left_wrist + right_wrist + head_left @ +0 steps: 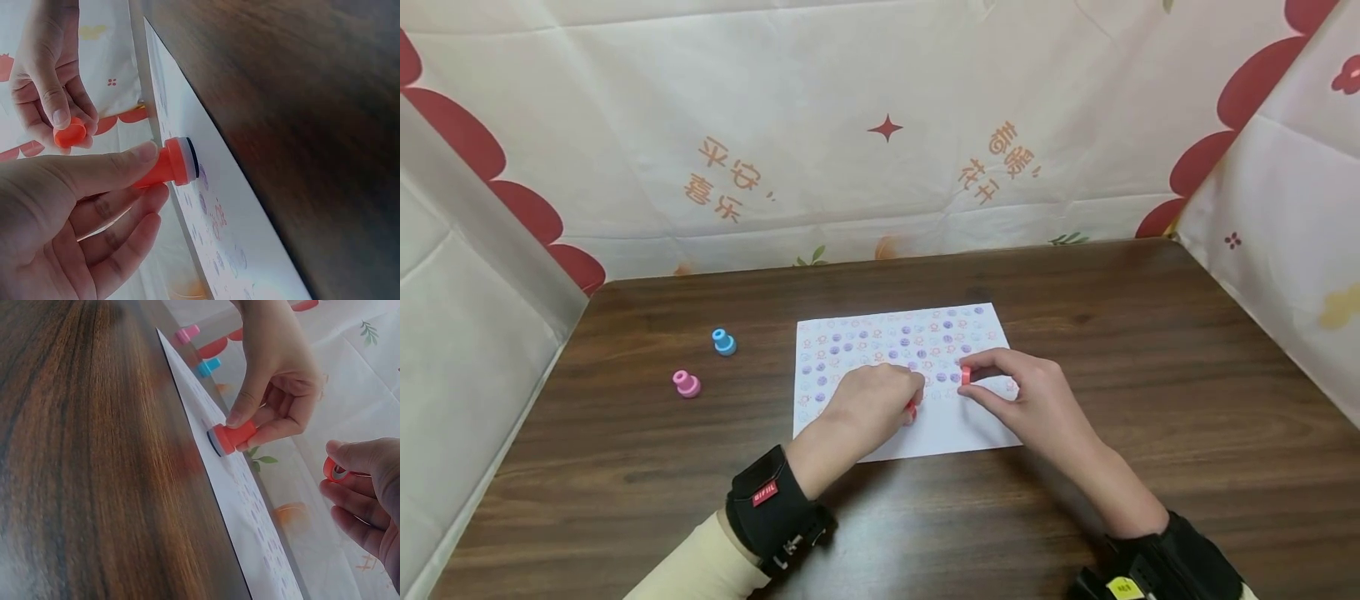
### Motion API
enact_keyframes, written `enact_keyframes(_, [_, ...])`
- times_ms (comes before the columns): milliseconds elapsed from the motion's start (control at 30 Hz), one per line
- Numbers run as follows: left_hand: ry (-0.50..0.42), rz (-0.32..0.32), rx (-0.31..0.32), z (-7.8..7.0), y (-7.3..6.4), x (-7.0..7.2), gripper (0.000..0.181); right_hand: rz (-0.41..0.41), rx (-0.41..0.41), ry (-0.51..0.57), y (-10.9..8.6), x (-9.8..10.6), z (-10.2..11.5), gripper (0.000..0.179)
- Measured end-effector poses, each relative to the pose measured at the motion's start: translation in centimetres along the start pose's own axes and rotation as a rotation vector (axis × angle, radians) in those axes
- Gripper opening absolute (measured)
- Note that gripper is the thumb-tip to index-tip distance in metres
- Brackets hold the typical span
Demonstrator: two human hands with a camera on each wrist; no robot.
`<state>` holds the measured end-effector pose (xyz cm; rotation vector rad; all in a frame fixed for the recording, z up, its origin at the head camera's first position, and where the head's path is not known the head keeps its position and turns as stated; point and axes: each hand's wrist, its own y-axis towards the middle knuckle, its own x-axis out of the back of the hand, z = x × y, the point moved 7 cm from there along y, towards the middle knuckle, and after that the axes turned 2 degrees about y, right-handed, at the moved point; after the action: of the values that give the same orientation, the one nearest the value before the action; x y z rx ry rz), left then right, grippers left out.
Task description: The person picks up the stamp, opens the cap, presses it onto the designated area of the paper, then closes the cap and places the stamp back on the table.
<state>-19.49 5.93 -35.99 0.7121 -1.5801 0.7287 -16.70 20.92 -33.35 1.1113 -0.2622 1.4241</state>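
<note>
A red toy stamp (167, 164) is pinched between the thumb and fingers of my left hand (868, 404). Its dark stamping face points down at the white paper (936, 436); whether the two touch I cannot tell. In the head view the left hand covers most of the stamp. My right hand (1033, 396) pinches a small red cap (966, 376) between thumb and fingertips, over the paper's right side. Rows of small purple, blue and red prints cover much of the sheet.
To the left on the brown wooden table (625, 467) stand a blue stamp (724, 342) and a pink stamp (686, 383). A patterned white cloth (820, 100) hangs behind the table and along its sides.
</note>
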Motion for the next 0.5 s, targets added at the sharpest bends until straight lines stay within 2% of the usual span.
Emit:
enact_keyframes(267, [-0.009,-0.013,-0.004,0.0,-0.3,0.1,0.015,-0.008,0.020,-0.001,0.0,-0.1,0.1,0.030])
enact_keyframes(500, [-0.070,-0.070,0.021,0.4,-0.9,1.0,0.015,0.004,0.017,0.003,0.1,-0.2,0.2,0.032])
